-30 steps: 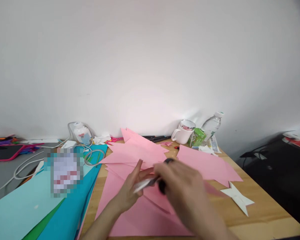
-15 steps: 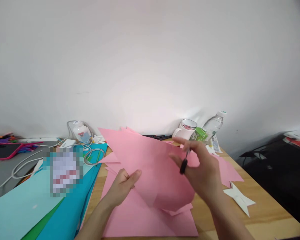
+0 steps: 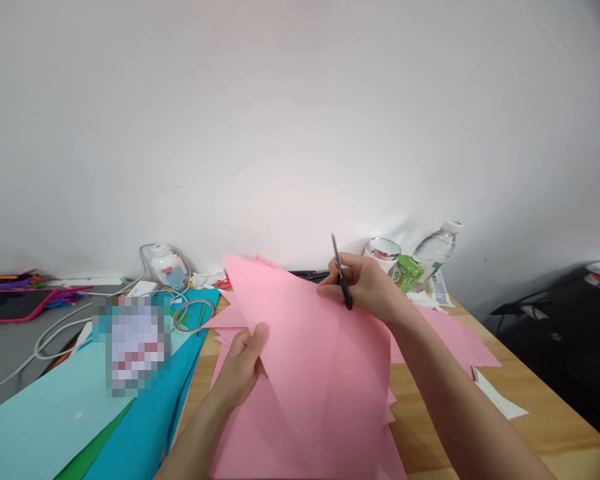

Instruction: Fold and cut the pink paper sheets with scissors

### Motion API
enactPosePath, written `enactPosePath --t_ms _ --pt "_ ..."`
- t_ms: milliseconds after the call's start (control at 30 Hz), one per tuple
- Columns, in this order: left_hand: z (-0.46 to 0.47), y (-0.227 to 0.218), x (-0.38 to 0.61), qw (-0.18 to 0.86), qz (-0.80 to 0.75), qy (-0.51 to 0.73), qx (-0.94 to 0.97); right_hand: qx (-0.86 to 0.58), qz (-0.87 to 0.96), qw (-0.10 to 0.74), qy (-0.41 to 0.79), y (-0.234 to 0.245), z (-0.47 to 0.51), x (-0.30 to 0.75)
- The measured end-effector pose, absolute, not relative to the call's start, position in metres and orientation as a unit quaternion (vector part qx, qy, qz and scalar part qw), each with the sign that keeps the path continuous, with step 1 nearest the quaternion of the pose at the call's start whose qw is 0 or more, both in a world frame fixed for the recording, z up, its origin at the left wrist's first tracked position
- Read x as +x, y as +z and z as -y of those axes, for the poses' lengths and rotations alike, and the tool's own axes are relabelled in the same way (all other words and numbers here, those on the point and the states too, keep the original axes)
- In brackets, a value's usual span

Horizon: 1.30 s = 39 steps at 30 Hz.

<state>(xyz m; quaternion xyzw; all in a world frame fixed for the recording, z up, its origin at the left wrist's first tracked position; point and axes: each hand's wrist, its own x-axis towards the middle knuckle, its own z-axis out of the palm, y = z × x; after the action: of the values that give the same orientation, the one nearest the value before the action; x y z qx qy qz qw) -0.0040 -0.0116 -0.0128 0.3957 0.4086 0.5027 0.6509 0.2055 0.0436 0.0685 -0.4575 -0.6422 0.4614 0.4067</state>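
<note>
My left hand [image 3: 243,365] pinches the left edge of a large pink paper sheet [image 3: 320,353] and holds it tilted up above the desk. At the sheet's far edge my right hand [image 3: 367,288] is closed on black-handled scissors [image 3: 341,277], whose blades point upward. More pink sheets [image 3: 450,337] lie flat underneath and to the right on the wooden table [image 3: 525,387].
Blue and green paper sheets [image 3: 75,427] cover the left side, with white cables [image 3: 60,327] and a small white device [image 3: 166,265] behind. A white mug [image 3: 383,252], a green carton [image 3: 409,272] and a water bottle [image 3: 437,247] stand at the back right. A white paper shape [image 3: 497,399] lies near the right edge.
My left hand lifted the pink sheet and tilted it up. My right hand moved from the front toward the back with the scissors and turned the blades upward.
</note>
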Motion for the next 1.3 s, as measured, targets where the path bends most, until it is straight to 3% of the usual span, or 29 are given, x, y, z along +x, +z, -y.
enactPosePath --t_ms 167,700,1000,1300 --pt "0.0 -0.008 -0.017 0.61 -0.423 0.571 0.35 -0.445 0.676 0.343 0.477 0.054 -0.042 0.202" --pt "-0.016 -0.022 -0.033 0.452 -0.458 0.698 0.314 -0.446 0.666 0.324 0.503 0.032 -0.029 0.208" --pt "0.003 -0.013 -0.019 0.605 -0.453 0.482 0.445 -0.452 0.631 0.401 0.487 0.041 -0.039 0.207" --pt "0.011 0.001 -0.012 0.466 -0.517 0.401 0.596 -0.454 0.688 0.389 0.412 0.063 -0.045 0.213"
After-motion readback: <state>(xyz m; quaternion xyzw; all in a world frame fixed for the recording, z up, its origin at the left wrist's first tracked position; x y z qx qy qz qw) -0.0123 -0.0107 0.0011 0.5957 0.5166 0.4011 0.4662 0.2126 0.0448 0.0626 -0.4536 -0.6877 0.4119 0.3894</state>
